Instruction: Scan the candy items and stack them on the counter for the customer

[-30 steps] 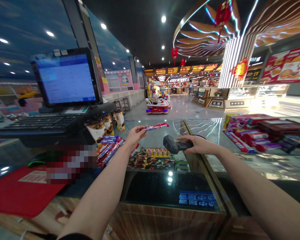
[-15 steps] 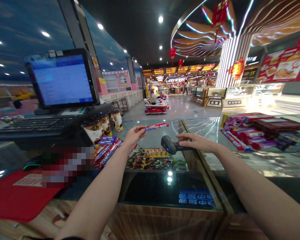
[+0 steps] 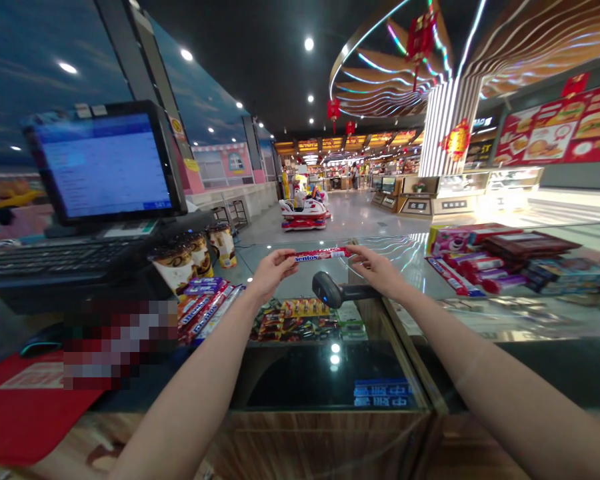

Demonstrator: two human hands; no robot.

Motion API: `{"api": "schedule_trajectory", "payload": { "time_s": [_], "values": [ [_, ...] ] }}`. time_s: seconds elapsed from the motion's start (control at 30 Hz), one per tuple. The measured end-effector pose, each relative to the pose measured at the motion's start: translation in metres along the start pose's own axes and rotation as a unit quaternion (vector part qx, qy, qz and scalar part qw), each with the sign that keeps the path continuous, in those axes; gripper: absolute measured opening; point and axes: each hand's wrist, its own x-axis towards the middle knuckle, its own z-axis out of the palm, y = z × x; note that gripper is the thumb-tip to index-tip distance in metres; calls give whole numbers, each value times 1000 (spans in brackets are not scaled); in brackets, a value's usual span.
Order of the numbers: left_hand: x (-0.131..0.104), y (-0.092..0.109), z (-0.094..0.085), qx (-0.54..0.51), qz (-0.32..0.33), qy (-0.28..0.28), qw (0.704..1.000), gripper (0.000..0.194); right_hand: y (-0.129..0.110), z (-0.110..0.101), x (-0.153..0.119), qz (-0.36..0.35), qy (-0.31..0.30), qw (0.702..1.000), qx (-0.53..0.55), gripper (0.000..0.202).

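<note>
Head view, both bare hands forward over the glass counter (image 3: 300, 383).

Left hand (image 3: 270, 273): forearm rises from the lower edge and slants inward; wrist close to straight, back of the hand toward the camera. Thumb and fingers pinch the left end of a red Mentos roll (image 3: 320, 255). Grip firm in appearance; the pads themselves are hidden.

Right hand (image 3: 380, 273): forearm enters from the lower right corner and runs diagonally up and inward. Fingers extended toward the left hand, slightly parted, index fingertip at the right end of the same roll. Whether these fingers clasp that end or only touch it: cannot tell.

Position of roll: between the two hands, roughly level, lettering facing the camera, held up over the counter.

Handheld barcode scanner (image 3: 327, 290): just below the roll in the view, head to the left, handle pointing right and reaching beneath the right hand; fingers are off the handle.

Surroundings: at left, a pile of Mentos packs (image 3: 203, 310), lidded cups (image 3: 175, 272), a black keyboard (image 3: 70, 260) and a lit monitor (image 3: 105, 163). At right, well apart from the scanner, a heap of packaged sweets (image 3: 480, 270) on the counter. A red mat (image 3: 30, 427) occupies the near left.
</note>
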Motion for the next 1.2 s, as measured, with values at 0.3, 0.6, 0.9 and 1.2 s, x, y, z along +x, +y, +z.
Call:
{"api": "schedule_trajectory", "payload": {
  "time_s": [0.3,0.6,0.9,1.2],
  "values": [
    [13,-5,16,7,-9,13,1000,22,7,1,4,40,28,998,29,40],
    [23,6,63,33,-27,108,993,41,19,-12,-1,101,78,992,4,49],
    [37,9,129,77,4,75,994,22,34,-53,-36,111,159,981,-21,46],
    [44,-7,208,21,-16,10,1000,15,47,-105,-76,171,208,962,-54,38]
  ]
}}
